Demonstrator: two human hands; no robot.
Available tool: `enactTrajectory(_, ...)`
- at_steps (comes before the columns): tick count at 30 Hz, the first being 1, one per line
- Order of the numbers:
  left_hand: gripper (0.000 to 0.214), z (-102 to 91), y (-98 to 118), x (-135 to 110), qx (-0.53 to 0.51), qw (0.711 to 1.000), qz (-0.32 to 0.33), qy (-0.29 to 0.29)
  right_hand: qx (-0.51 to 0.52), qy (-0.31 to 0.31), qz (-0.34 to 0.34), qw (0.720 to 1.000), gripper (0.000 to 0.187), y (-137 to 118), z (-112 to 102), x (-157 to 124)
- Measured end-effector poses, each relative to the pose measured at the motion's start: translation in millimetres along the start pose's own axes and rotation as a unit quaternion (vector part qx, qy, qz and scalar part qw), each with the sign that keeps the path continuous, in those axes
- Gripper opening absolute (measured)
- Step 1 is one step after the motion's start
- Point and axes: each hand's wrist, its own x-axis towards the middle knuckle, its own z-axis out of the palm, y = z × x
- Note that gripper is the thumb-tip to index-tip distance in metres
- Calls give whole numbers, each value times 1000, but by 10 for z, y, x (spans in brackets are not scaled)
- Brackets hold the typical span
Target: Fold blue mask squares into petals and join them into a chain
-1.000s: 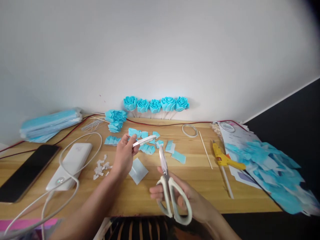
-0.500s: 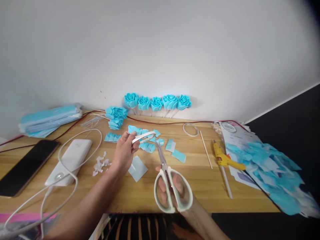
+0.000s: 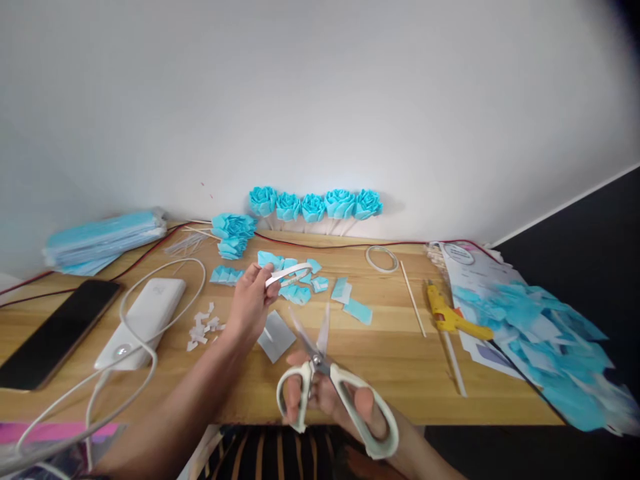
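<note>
My left hand (image 3: 249, 305) pinches one end of a narrow white strip (image 3: 290, 273) and holds it level above the wooden table (image 3: 390, 360). My right hand (image 3: 325, 400) has its fingers through the handles of white scissors (image 3: 330, 380), near the table's front edge. The blades stand apart and point up towards the strip, a little below it. Small folded blue pieces (image 3: 300, 283) lie on the table under the strip. A pale square of paper (image 3: 277, 335) lies beside my left wrist.
A row of blue paper roses (image 3: 314, 204) leans on the wall. A white power bank (image 3: 145, 319) with cable, a black phone (image 3: 55, 333) and stacked blue masks (image 3: 100, 240) lie left. A yellow glue gun (image 3: 447, 315), wooden stick (image 3: 412, 307) and blue scraps (image 3: 530, 333) lie right.
The scissors have dropped back towards me and to the left, and their blades have come apart. My left hand with the strip has barely moved.
</note>
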Motion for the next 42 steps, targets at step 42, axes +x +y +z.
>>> enactTrajectory(42,27,65,-48,-93,205,970,99,89,33,1,-8,999,55,-85,71,382)
